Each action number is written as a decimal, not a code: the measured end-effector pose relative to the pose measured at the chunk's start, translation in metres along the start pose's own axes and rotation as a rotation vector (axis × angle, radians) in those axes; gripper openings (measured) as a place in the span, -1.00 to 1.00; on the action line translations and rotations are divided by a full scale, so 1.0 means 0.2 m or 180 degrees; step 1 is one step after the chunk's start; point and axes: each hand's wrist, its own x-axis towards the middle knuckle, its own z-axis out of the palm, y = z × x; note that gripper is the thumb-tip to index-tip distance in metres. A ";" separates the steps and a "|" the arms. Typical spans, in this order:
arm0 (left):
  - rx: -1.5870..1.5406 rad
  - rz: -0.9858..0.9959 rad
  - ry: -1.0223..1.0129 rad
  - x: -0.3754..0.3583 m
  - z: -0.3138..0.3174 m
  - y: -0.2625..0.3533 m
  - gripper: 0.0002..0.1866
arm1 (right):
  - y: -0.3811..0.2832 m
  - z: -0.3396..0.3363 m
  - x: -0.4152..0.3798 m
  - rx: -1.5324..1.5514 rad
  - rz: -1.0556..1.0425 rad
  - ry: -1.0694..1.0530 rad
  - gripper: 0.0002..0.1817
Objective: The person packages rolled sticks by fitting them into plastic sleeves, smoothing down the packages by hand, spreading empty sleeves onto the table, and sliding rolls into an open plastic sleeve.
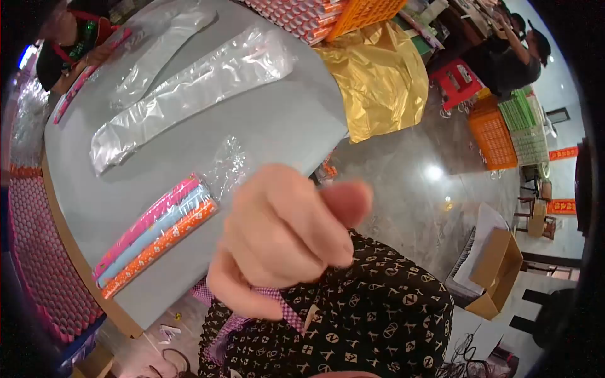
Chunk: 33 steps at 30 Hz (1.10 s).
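My right hand (283, 230) is raised close to the camera, its fingers curled and slightly blurred. The thumb stands apart from them, and I see nothing in the grip. My wrist is hidden behind the hand. Beyond and to its left on the grey table (277, 126) lies a clear-wrapped bundle of patterned rolls (154, 236), pink, light blue and orange. A crumpled clear plastic piece (230, 164) is just past the hand. My left hand is not in view. A sliver of skin shows at the bottom edge; I cannot place it.
Long clear plastic bags (195, 94) lie across the table. At the far left a person holds a pink roll (75, 94). Gold sheeting (384, 82) hangs beside an orange crate (365, 16). Stacked rolls (50, 252) line the left side. A cardboard box (498, 274) stands right.
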 end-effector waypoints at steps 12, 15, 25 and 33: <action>0.0027 0.2566 -0.0600 -0.17 -0.34 0.51 -0.34 | -0.37 0.03 -0.05 -0.0871 0.0411 0.0617 -0.67; 0.0161 0.3009 -0.1446 -0.33 -0.36 0.64 -0.18 | -0.47 0.01 -0.12 -0.0853 0.0383 0.0893 -0.67; 0.1027 0.3771 -0.0516 -0.78 -0.44 0.72 -0.24 | -0.21 0.18 0.43 -0.1605 -0.1582 0.0090 -0.48; 0.1703 0.4115 0.1005 -0.79 -0.54 0.76 -0.29 | -0.22 0.24 0.36 -0.2486 -0.1847 0.0098 -0.52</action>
